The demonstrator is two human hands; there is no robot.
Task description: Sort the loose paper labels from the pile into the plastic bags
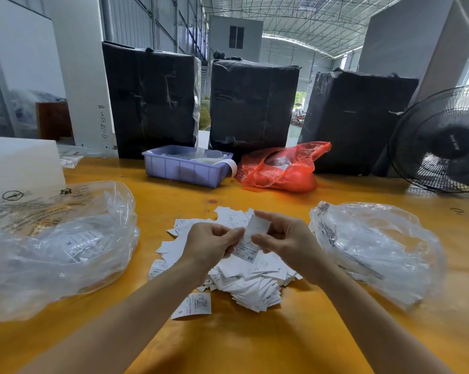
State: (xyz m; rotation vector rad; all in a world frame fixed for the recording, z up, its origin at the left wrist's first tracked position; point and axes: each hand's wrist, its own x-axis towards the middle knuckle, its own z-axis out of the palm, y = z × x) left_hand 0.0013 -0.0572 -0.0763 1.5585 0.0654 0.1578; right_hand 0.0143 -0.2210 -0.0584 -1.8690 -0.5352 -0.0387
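A pile of white paper labels (244,282) lies in the middle of the yellow table (228,346). Above it, my left hand (211,244) and my right hand (284,238) both pinch paper labels (251,238) held between them; the lower one reads "XS". One loose label marked "S" (191,306) lies apart at the pile's near edge. A crumpled clear plastic bag (57,244) with labels inside sits to the left. A second clear plastic bag (374,249) sits to the right.
At the back stand a purple plastic bin (184,168), a red plastic bag (282,171) and three black wrapped boxes (252,106). A black fan (444,141) stands at the right edge. A white block (20,163) sits at the far left.
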